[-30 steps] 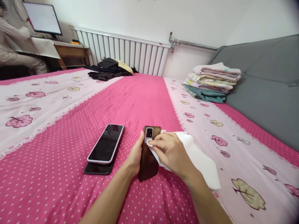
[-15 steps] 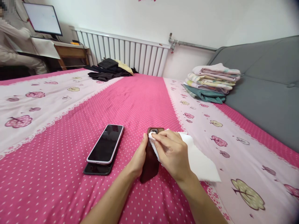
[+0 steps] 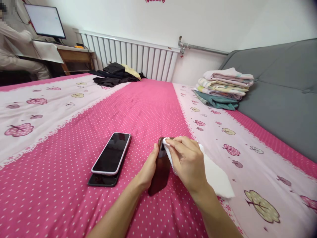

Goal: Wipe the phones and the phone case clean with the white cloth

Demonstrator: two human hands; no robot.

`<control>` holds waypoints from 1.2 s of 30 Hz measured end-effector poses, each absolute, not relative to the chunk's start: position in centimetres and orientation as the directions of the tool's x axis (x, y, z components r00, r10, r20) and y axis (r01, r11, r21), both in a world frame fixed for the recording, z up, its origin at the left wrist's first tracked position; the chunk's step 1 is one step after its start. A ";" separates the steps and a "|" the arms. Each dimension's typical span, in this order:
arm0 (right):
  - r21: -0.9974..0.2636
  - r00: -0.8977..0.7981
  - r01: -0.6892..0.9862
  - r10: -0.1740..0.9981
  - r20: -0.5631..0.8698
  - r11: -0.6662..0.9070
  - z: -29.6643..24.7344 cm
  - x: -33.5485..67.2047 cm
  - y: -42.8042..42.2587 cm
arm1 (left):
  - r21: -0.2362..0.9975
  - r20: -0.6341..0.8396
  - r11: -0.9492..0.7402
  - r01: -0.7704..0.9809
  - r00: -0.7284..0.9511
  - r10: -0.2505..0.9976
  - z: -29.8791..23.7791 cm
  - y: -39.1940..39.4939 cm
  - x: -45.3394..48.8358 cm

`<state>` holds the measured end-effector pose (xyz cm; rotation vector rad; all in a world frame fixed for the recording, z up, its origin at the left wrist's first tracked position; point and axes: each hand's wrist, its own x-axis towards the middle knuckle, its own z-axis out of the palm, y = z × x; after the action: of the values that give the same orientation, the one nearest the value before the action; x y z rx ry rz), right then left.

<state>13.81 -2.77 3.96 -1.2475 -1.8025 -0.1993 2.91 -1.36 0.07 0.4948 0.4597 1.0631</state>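
Observation:
A phone in a brown case [image 3: 159,175] is held upright at a tilt over the bed, its back and camera area facing me. My left hand [image 3: 148,168] is closed around its left edge, thumb along the side. Pinched in my right hand [image 3: 188,158] is a white cloth [image 3: 216,172], a folded corner of it pressed at the top of the phone by the camera. The rest of the cloth trails right beneath my wrist. To the left lie two stacked phones: a white-rimmed phone [image 3: 111,153] on top of a black phone [image 3: 102,180].
Folded clothes [image 3: 223,86] are piled by the grey headboard [image 3: 277,82]. Dark clothes [image 3: 116,74] lie at the bed's far edge, before a white radiator [image 3: 128,53]. At far left a person [image 3: 17,49] sits at a desk with a monitor [image 3: 46,20].
My right hand has shifted slightly right with the cloth, across the phone's camera area. The phone has turned a little in my left hand. The stacked phones have stayed put.

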 end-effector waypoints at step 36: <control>-0.211 -0.273 0.792 0.642 0.717 0.573 4.7 14.1 -3.3 | 0.564 -0.067 0.375 -0.736 0.412 0.909 -0.2 -1.4 3.2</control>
<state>14.09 -3.26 4.74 -1.1451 -2.0053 -0.2385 3.15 -1.43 -0.24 0.4951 0.4003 1.0889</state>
